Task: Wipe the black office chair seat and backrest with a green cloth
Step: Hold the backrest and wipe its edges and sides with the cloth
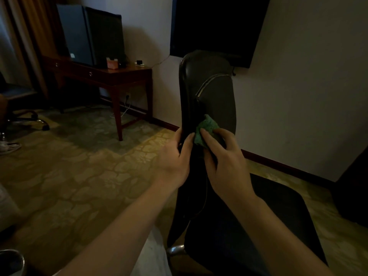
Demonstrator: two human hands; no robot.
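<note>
Centre frame, the right grip (225, 156) pinches the green cloth (206, 130) against the backrest (215, 92), and the left grip (175, 156) clasps its edge. The backrest's unwiped length runs upward from the cloth; the seat (268, 216) lies lower right.

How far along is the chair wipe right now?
Nothing shows as finished; the dim view hides any wiped patches. In hand: the right hand presses the green cloth on the backrest midway up, while the left hand grips its edge. Left: the seat, with no cloth on it.
</note>
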